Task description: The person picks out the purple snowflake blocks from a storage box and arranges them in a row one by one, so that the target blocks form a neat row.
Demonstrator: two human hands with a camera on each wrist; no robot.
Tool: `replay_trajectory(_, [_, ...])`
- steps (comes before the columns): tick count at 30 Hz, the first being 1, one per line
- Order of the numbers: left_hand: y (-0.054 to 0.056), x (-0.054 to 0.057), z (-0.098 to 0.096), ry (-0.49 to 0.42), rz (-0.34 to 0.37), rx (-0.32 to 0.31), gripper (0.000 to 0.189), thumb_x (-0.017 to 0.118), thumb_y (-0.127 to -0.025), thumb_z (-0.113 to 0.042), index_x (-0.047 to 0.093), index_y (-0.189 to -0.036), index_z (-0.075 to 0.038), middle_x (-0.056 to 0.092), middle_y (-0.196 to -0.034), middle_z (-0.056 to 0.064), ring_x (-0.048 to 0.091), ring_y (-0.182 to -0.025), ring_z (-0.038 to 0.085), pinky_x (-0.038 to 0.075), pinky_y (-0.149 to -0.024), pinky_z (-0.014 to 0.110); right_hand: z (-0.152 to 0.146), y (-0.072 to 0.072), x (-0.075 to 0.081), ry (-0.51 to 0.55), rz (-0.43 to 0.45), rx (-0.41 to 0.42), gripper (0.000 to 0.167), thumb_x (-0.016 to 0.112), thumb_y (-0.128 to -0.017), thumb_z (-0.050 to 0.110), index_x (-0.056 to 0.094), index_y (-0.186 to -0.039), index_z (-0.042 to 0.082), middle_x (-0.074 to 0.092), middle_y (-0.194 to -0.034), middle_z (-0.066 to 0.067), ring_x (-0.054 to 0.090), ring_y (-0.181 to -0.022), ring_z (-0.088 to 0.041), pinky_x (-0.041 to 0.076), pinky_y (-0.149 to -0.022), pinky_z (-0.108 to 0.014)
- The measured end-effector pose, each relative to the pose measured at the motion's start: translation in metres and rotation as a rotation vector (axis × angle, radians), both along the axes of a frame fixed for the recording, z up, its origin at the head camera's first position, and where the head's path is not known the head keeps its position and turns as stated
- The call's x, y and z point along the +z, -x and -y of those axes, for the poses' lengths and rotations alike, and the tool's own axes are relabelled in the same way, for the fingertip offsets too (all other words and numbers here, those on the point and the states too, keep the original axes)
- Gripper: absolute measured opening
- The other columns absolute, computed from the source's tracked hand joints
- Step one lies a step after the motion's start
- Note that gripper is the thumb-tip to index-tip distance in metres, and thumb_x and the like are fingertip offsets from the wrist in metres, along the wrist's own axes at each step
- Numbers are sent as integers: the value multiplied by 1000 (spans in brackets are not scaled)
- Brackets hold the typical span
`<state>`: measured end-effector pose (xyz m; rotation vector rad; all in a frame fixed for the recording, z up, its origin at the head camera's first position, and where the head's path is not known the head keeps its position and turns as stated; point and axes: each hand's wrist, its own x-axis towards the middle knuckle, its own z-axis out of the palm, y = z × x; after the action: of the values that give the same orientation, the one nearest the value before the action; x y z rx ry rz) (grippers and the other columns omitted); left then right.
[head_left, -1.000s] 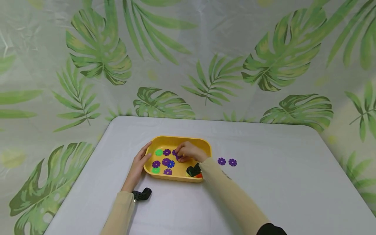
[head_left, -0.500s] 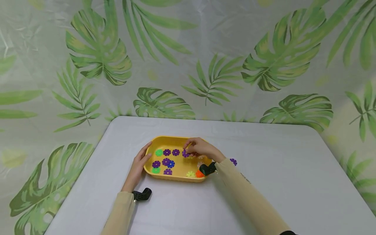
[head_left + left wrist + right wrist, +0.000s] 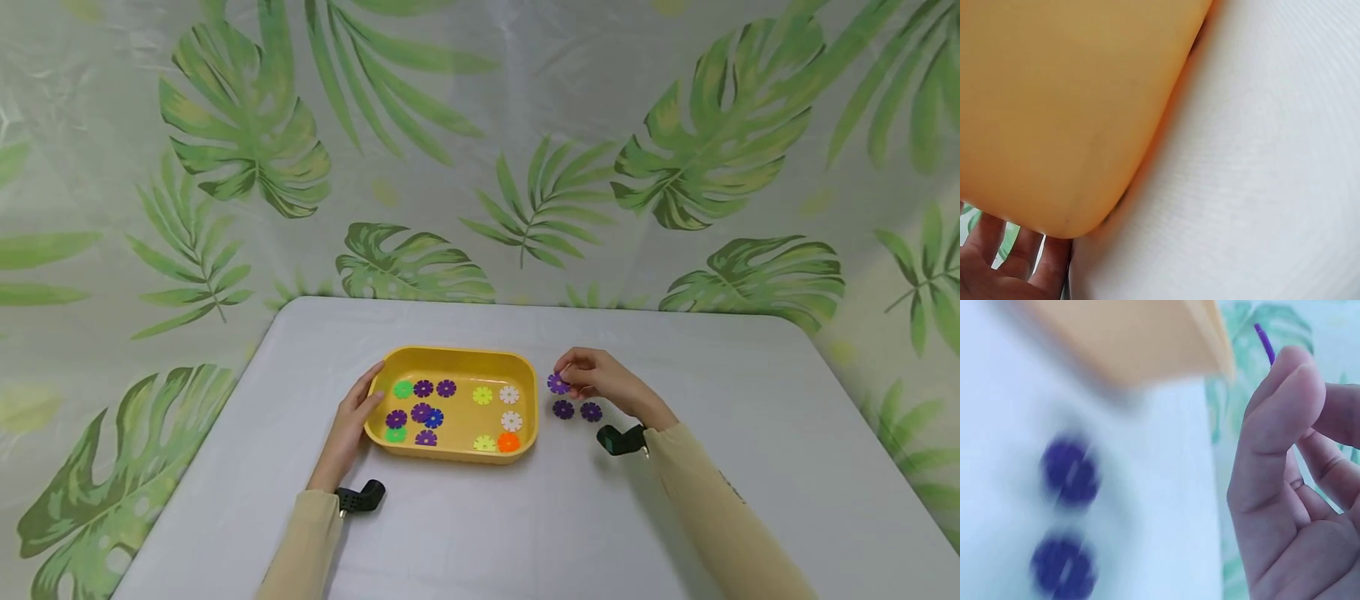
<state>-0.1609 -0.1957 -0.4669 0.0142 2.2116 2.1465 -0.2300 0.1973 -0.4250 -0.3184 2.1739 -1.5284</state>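
Observation:
A yellow plastic tray [image 3: 457,454] holds several notched snowflake discs. My left hand [image 3: 351,429] grips its left end, thumb and fingers at the rim; in the left wrist view, fingers [image 3: 1050,265] lie against the tray's outer wall. To the right of the tray, my right hand [image 3: 606,382] pinches a purple snowflake disc [image 3: 557,383] between thumb and fingers, above the table. Its thin edge [image 3: 1265,342] shows past the fingertips in the right wrist view. Just below that hand, two more purple discs, a left one [image 3: 562,409] and a right one [image 3: 591,412], lie side by side.
Inside the tray, purple, green and blue discs [image 3: 434,418] gather at the left. Yellow, white and orange discs [image 3: 508,442] lie at the right. A white cloth covers the table [image 3: 465,533], and a leaf-printed curtain [image 3: 555,100] hangs behind its far edge.
My right hand has lifted a purple disc out of the tray and carried it right, over the table beside the two purple discs. The left hand has stayed at the tray.

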Motion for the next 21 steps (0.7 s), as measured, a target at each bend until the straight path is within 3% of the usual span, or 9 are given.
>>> replay_trajectory(10, [-1, 1, 1, 6, 0, -4, 48, 42, -103, -14, 32, -150, -12, 22, -156, 4, 15, -143, 20, 16, -116, 38, -71, -15, -36, -9, 31, -116, 25, 48, -97, 6, 48, -113, -13, 54, -84, -9, 57, -68, -15, 56, -66, -28])
replay_trajectory(15, [-2, 2, 1, 8, 1, -17, 49, 42, -103, -13, 31, -150, -11, 21, -156, 6, 16, -143, 21, 17, -115, 39, -80, -21, -45, -73, 18, -145, 22, 47, -97, 3, 48, -110, -14, 57, -85, -13, 60, -67, -16, 57, -62, -28])
replay_trajectory(21, [-1, 1, 1, 7, 4, -22, 49, 42, -103, -12, 31, -150, -9, 20, -157, 7, 16, -143, 22, 19, -115, 39, -73, -25, -44, -216, -42, -198, 18, 50, -94, 1, 53, -105, -12, 61, -83, -16, 64, -63, -18, 57, -58, -30])
